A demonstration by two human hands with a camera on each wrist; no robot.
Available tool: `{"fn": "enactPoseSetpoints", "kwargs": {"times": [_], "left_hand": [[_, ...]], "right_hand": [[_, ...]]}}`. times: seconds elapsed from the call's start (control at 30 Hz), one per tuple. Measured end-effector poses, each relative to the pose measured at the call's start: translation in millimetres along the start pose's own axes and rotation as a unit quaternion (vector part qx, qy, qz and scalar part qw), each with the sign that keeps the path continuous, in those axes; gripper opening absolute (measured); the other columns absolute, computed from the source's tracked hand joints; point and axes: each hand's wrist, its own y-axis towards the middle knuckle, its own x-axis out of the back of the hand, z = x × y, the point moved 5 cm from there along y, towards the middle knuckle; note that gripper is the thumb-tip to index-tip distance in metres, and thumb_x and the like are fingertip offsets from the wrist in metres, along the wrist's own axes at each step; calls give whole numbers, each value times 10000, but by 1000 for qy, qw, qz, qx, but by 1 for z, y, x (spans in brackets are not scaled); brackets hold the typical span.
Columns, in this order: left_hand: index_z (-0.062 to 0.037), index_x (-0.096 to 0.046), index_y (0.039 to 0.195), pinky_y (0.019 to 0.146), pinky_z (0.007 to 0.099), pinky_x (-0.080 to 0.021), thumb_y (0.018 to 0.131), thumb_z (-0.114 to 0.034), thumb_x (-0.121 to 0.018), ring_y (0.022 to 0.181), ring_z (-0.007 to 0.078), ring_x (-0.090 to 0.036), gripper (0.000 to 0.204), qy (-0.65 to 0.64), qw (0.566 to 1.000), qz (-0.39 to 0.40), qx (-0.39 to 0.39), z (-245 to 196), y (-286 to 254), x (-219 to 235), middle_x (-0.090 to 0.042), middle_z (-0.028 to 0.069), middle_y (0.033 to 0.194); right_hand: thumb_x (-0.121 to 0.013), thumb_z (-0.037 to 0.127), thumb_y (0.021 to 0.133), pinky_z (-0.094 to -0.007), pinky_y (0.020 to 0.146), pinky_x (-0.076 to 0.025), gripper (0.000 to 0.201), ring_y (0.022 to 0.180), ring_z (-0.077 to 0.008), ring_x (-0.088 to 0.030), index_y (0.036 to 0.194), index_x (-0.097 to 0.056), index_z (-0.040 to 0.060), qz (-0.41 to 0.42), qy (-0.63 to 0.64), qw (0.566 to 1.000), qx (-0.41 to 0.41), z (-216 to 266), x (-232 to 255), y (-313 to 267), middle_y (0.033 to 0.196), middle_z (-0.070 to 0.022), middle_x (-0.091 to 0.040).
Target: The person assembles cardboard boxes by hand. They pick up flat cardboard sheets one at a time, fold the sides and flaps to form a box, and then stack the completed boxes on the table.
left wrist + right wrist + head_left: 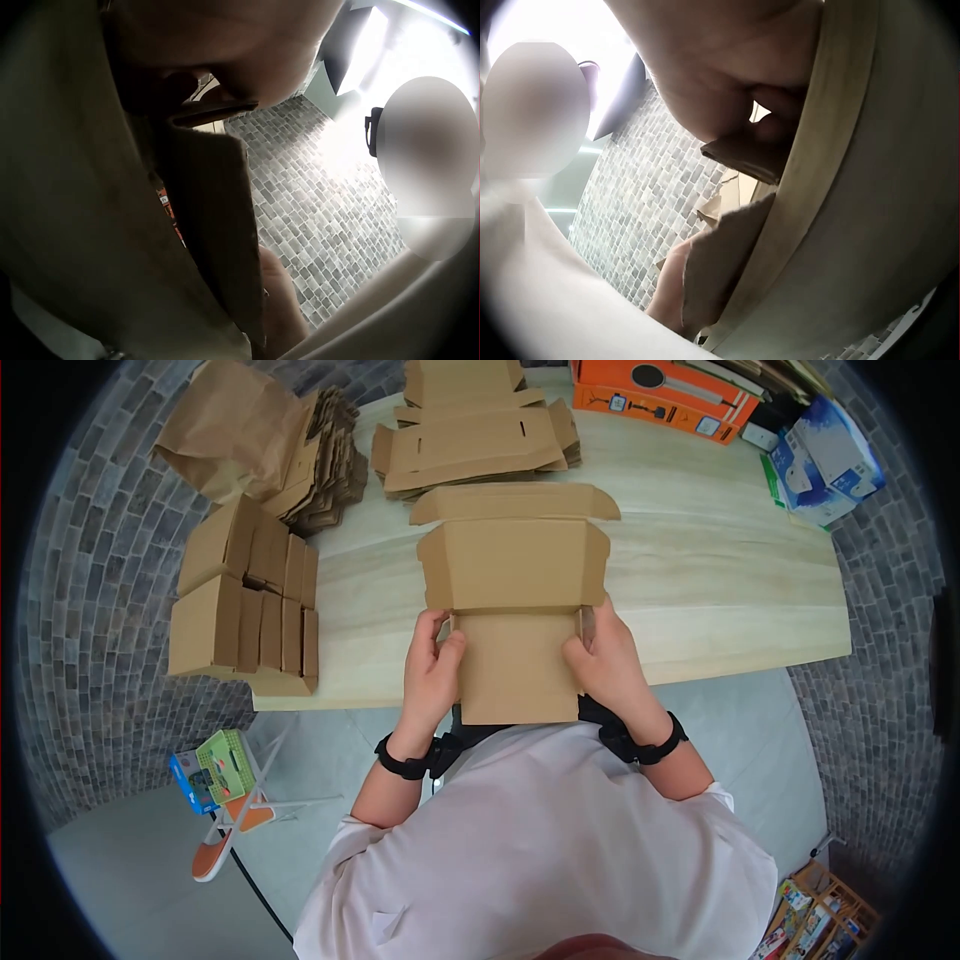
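Note:
A brown cardboard box (pixel 520 675), partly folded, lies at the table's front edge with its base jutting out over the edge. Its lid panel (pixel 515 565) and end flap lie opened out toward the back. My left hand (pixel 430 675) grips the box's left side near the lid crease, thumb on the inner side. On the opposite side my right hand (pixel 612 665) pinches the right wall in the same way. In the left wrist view, a dark cardboard flap (pixel 214 202) hangs below the palm. A torn-edged cardboard piece (pixel 724 262) shows under my right hand in the right wrist view.
Folded boxes (pixel 240 605) are stacked at the left, beside a brown paper bag pile (pixel 235 435). Flat cardboard blanks (pixel 470 445) lie at the back of the table (pixel 720 570). An orange box (pixel 660 400) and a blue-white box (pixel 825 465) stand at the back right.

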Motion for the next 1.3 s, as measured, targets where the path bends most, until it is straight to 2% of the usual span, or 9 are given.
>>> {"fn": "enactPoseSetpoints", "kwargs": {"times": [0.03, 0.13, 0.33, 0.43, 0.5, 0.63, 0.93, 1.2, 1.3], "left_hand": [[0, -419, 1403, 768, 234, -455, 998, -76, -493, 820, 64, -556, 419, 0, 1000, 2, 2, 2, 1, 0, -562, 139, 1336], [6, -424, 1391, 741, 241, -450, 989, -37, -503, 761, 56, -537, 412, -11, 999, -7, -46, -1, 2, -2, -556, 137, 1343], [-1, -394, 1438, 821, 255, -472, 992, -10, -494, 977, 114, -591, 457, -64, 997, -8, 43, 21, -8, 6, -493, 153, 1440], [-9, -362, 1475, 905, 275, -475, 959, 3, -491, 1186, 186, -556, 531, 2, 999, 5, -41, -1, -4, -3, -434, 165, 1516], [-15, -197, 1568, 1109, 373, -356, 873, 68, -463, 1381, 277, -428, 749, 150, 981, 51, -111, -9, -5, -6, -352, 192, 1577], [-17, -193, 1573, 1122, 390, -338, 775, 93, -414, 1411, 292, -389, 835, 156, 977, 51, -137, -10, -6, 0, -332, 197, 1585], [-12, -146, 1580, 1102, 365, -365, 710, 63, -407, 1378, 321, -439, 912, 65, 994, 59, -63, -5, -4, 12, -376, 202, 1556], [-5, -106, 1586, 1192, 426, -232, 697, 37, -407, 1471, 346, -294, 940, 165, 967, 67, -184, -13, -8, 3, -285, 246, 1585], [-5, -141, 1576, 1170, 426, -307, 697, 59, -419, 1425, 358, -378, 924, 199, 958, 110, -176, -20, -3, 12, -315, 216, 1585]], "right_hand": [[-543, 52, 826, -393, 677, -504, 520, 688, -280, -624, 1335, -458, -6, 4, 26, 997, -75, -3, 0, 0, 823, -176, -617], [-588, 52, 833, -279, 499, -390, 557, 478, -94, -448, 1368, -438, 21, -29, 58, 998, -21, -6, 1, 3, 593, -50, -477], [-639, 51, 818, -298, 600, -475, 601, 588, -137, -553, 1388, -449, 33, -34, 109, 993, -12, -15, 0, 4, 1096, -160, -637], [-627, 36, 802, -328, 700, -526, 673, 776, -219, -649, 1441, -416, 59, -40, 78, 995, 47, -4, 0, 3, 1378, -192, -513], [-617, 29, 793, -348, 757, -533, 707, 895, -272, -647, 1463, -395, 69, -36, 35, 994, 97, -1, -3, 2, 1411, -195, -482], [-592, 20, 766, -393, 865, -533, 782, 1113, -390, -598, 1505, -349, 92, -28, -7, 987, 161, 9, -4, -2, 1459, -193, -436], [-527, -66, 790, -282, 708, -522, 693, 976, -209, -612, 1458, -441, 98, 23, 37, 994, 99, -4, 8, -2, 1393, -127, -496], [-519, -76, 791, -293, 739, -518, 674, 992, -241, -614, 1442, -460, 87, -25, -1, 986, 166, -2, 8, -3, 1386, -146, -521], [-513, -92, 789, -295, 742, -513, 676, 1022, -268, -612, 1439, -464, 88, -35, -49, 974, 221, 1, 6, -3, 1395, -153, -517]]}}
